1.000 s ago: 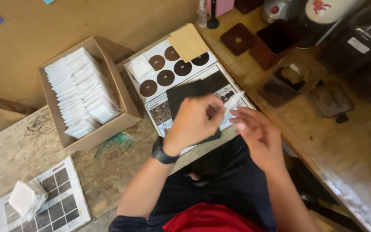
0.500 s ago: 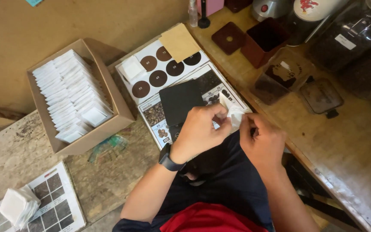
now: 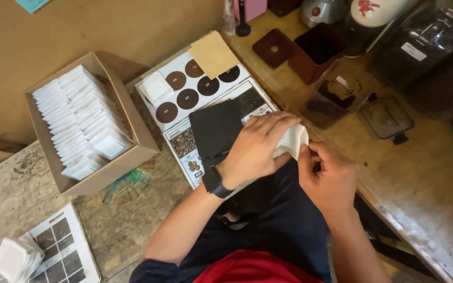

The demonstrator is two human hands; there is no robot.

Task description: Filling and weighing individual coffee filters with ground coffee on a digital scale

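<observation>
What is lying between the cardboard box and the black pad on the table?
In the head view, between the cardboard box and the black pad lies a chart of brown circles, with a white filter bag resting on it.

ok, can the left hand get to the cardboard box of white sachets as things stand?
Probably yes: the cardboard box sits open-topped to the left, with nothing between it and the left hand. But that hand holds the white sachet with the right hand.
</observation>
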